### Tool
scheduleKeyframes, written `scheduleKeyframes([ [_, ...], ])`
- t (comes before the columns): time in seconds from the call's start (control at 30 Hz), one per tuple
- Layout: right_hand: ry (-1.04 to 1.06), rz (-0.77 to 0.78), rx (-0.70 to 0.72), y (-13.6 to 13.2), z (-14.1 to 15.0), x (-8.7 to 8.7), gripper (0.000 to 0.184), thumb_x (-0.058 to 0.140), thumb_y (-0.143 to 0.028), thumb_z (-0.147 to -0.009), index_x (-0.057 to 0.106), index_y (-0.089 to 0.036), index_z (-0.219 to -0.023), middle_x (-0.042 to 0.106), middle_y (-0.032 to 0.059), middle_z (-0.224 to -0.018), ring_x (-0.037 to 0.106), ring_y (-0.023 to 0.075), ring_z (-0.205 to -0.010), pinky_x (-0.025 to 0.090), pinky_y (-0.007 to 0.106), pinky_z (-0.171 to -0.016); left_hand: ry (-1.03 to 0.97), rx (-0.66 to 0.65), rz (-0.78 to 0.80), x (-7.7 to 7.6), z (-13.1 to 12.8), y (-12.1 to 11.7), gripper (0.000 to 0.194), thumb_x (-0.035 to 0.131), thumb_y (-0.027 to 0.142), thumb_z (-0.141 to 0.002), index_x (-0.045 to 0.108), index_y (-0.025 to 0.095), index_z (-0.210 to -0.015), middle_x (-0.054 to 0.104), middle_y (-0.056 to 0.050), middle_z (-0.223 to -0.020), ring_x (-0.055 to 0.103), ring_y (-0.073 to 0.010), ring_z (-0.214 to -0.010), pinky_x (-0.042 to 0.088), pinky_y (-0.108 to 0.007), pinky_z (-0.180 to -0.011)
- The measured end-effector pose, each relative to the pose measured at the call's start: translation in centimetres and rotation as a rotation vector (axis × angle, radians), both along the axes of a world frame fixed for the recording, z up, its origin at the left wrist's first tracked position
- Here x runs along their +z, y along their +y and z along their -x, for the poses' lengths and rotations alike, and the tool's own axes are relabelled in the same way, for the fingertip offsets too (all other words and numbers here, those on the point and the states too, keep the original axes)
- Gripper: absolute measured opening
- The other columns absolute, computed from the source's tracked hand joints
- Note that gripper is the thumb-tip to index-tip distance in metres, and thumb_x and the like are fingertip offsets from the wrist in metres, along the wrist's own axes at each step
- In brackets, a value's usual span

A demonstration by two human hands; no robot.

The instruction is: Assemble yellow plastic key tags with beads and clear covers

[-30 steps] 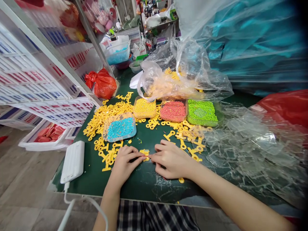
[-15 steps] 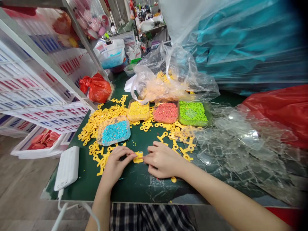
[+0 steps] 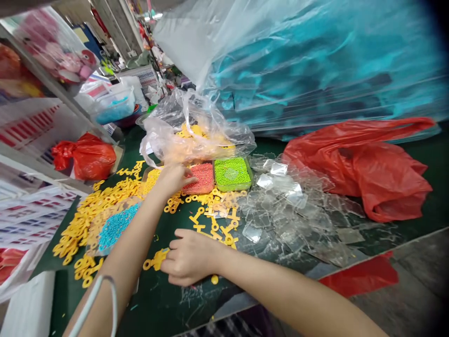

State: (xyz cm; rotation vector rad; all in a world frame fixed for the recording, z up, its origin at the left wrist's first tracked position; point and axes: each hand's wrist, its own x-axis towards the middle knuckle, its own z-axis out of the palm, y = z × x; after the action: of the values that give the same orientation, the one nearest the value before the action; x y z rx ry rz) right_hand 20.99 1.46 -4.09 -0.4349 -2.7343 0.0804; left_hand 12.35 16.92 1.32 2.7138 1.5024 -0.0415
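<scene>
One crate mark [image 3: 21,213] blurs; left hand [image 3: 172,180] over red beads [image 3: 202,178], right [image 3: 188,261] at yellow piece [image 3: 159,258], grips unclear.

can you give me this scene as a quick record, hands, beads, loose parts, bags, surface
left hand: fingertips at the red beads; contact unclear
right hand: fingers at a yellow piece; grip hidden
other beads: yellow, green, blue, in separate containers
loose parts: yellow ring-ended pieces scattered; clear flat pieces heaped to the right
bags: tied red bag at left, loose red bag at right
surface: dark green tabletop
</scene>
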Motion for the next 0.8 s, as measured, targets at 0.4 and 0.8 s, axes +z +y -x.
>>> scheduleKeyframes([
  [0.4,0.088,-0.023,0.132,0.1,0.9,-0.9,0.024,0.043,-0.034,-0.094,0.06,-0.018,-0.087,0.072,0.0014,-0.084,0.065,0.0163,-0.077,0.043,0.036,-0.075,0.001,-0.56,0.297,-0.5,-12.6,0.5,0.015,0.068,0.024,-0.082,0.073,0.02,-0.096,0.074,-0.003,-0.101,0.066,-0.0179,-0.09,0.044,-0.024,-0.077],
  [0.8,0.076,-0.036,0.11,0.2,0.8,-0.9,0.03,0.038,-0.034,-0.096,0.062,-0.02,-0.082,0.072,-0.001,-0.081,0.065,0.0155,-0.073,0.044,0.032,-0.056,0.049,-0.698,0.178,-2.5,-13.1,1.0,0.007,0.071,0.023,-0.079,0.073,0.019,-0.084,0.066,-0.004,-0.093,0.061,-0.019,-0.087,0.042,-0.026,-0.077],
])
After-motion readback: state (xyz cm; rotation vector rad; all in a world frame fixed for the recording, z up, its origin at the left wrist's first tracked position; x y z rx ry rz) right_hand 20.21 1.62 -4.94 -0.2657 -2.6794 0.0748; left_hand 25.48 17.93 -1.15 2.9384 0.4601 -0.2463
